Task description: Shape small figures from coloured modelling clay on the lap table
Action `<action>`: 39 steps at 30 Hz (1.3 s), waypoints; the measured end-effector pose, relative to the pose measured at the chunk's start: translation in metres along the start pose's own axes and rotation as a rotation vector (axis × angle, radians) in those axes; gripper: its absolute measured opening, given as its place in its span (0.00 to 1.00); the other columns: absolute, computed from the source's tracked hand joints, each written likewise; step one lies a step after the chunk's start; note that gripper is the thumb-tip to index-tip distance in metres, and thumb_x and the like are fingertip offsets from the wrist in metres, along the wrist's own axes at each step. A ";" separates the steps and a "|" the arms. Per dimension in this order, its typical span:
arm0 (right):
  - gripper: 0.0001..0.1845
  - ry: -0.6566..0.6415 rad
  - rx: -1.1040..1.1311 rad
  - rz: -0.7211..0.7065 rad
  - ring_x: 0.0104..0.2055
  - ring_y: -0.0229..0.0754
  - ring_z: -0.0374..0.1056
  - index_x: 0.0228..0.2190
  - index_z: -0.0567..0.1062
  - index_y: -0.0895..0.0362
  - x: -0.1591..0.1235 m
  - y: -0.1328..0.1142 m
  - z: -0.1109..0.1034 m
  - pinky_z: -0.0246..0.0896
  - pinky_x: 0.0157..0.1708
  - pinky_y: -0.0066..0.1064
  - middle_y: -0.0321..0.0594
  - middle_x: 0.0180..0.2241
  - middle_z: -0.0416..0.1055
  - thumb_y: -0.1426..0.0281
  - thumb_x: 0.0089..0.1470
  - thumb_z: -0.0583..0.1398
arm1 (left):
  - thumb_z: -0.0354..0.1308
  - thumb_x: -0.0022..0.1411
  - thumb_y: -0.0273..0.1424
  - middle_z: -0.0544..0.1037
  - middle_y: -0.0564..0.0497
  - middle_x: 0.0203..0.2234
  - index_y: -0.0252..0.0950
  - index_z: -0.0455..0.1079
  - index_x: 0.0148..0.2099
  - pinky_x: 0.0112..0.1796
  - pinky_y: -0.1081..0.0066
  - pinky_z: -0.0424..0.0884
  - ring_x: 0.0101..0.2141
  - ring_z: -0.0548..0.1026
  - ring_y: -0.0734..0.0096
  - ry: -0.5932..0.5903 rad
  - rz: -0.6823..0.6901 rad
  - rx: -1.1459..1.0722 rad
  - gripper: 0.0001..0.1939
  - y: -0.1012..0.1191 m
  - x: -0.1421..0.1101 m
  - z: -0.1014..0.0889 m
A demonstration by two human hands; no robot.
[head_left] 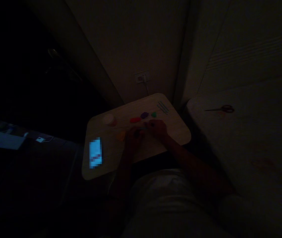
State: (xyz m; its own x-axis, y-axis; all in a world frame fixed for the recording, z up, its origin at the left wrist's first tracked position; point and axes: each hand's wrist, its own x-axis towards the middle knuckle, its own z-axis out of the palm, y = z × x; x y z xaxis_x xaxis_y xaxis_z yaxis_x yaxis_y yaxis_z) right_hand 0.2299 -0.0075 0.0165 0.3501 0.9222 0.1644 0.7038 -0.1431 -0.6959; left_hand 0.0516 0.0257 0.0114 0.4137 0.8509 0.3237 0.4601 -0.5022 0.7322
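The room is very dark. Both hands rest on a small pale wooden table (175, 132). My left hand (134, 136) and my right hand (157, 128) meet near the table's middle, fingers curled together around something small that I cannot make out. Just beyond them lie a red lump (135, 120), a purple lump (144, 115) and a green lump (153, 114) of what looks like modelling clay. An orange lump (121, 136) sits left of my left hand. Thin teal sticks (163, 107) lie at the table's far right corner.
A lit phone (95, 153) lies on the table's near left. A small round lidded pot (109, 119) stands at the far left. A wall socket (141, 77) with a cable is behind. Scissors (221, 109) lie on the bed at right.
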 end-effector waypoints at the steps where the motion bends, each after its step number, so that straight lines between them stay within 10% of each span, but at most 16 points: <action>1: 0.27 -0.003 -0.001 0.002 0.27 0.39 0.67 0.23 0.79 0.54 0.000 0.000 0.000 0.46 0.28 0.31 0.38 0.24 0.75 0.49 0.64 0.57 | 0.65 0.63 0.38 0.82 0.49 0.36 0.39 0.76 0.41 0.43 0.64 0.75 0.38 0.79 0.61 -0.005 -0.010 -0.003 0.09 0.002 0.000 -0.001; 16: 0.22 -0.007 0.383 -0.094 0.35 0.42 0.71 0.27 0.77 0.56 0.002 0.012 0.001 0.60 0.37 0.29 0.40 0.30 0.77 0.55 0.65 0.55 | 0.67 0.63 0.43 0.81 0.49 0.36 0.38 0.74 0.42 0.41 0.67 0.76 0.38 0.80 0.65 0.082 -0.134 -0.231 0.14 -0.001 -0.002 0.001; 28: 0.16 0.053 0.368 -0.176 0.37 0.48 0.72 0.48 0.74 0.55 0.002 0.021 0.011 0.63 0.40 0.35 0.47 0.39 0.79 0.68 0.62 0.53 | 0.61 0.66 0.31 0.77 0.46 0.41 0.38 0.74 0.42 0.49 0.59 0.72 0.44 0.75 0.59 0.033 0.136 0.140 0.04 0.000 0.003 0.003; 39: 0.11 -0.075 0.459 -0.230 0.33 0.42 0.72 0.38 0.84 0.56 0.004 0.022 0.008 0.65 0.38 0.31 0.39 0.33 0.81 0.67 0.55 0.63 | 0.68 0.63 0.39 0.82 0.47 0.42 0.40 0.74 0.47 0.45 0.62 0.77 0.42 0.80 0.62 0.117 -0.040 -0.212 0.14 0.000 0.000 0.004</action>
State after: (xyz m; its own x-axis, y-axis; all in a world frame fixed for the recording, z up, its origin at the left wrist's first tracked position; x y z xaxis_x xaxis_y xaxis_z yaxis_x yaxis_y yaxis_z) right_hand 0.2418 -0.0042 -0.0035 0.1616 0.9368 0.3102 0.4079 0.2228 -0.8854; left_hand 0.0545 0.0247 0.0088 0.2994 0.8876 0.3500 0.2940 -0.4348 0.8512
